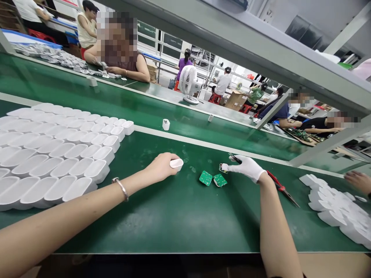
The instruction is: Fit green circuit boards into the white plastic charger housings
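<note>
My bare left hand (160, 166), with a metal bangle on the wrist, is closed around a small white plastic housing (176, 163) resting on the green bench. My right hand (245, 166) wears a white glove and pinches a small green circuit board (222, 168) at its fingertips. Two more green circuit boards (213, 179) lie on the mat between my hands. Red-handled cutters (279, 186) lie under my right wrist.
Rows of white housings (55, 154) fill the left of the bench; another pile (339, 206) lies at right, beside another person's hand (358, 180). A single white housing (165, 124) stands on the conveyor belt. A fan (188, 83) and seated workers are beyond.
</note>
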`<state>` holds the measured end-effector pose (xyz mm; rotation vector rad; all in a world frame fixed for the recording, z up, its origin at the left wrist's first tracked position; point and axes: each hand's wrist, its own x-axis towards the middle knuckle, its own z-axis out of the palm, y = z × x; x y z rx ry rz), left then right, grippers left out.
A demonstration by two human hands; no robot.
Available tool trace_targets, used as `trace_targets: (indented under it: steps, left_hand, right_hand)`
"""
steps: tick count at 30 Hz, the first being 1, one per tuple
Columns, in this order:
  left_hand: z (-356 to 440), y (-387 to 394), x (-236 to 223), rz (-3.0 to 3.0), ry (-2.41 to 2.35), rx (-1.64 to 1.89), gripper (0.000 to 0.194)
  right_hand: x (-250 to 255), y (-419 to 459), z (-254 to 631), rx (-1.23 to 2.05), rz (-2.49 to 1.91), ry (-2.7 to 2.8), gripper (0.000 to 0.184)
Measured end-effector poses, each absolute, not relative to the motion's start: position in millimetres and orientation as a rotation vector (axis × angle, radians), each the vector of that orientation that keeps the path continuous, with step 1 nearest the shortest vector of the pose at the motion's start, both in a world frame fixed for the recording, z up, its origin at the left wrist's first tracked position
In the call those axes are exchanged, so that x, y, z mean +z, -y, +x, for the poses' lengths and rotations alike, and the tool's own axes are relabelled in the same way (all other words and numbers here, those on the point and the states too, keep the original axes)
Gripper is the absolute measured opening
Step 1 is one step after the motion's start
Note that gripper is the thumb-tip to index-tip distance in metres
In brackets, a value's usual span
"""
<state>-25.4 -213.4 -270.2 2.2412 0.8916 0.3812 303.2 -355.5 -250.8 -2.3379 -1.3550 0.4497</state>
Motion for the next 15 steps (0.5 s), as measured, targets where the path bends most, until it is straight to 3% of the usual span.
trace_targets:
  steps: [4,9,15]
  left_hand:
    - [-42,219,-273,2.194,-1.017,0.566,0.067]
    - [-35,237,-284,2.122,-1.172,0.661,0.086]
    - [-36,238,-296,2.019,-0.917,0.667,0.063]
  right_hand:
    - [-262,352,295,0.647,-2.269,1.434,0.05]
    - [-277,340,294,0.62,-2.255,1.429,0.041]
    - [-261,333,249,0.253,-2.153,1.442,0.047]
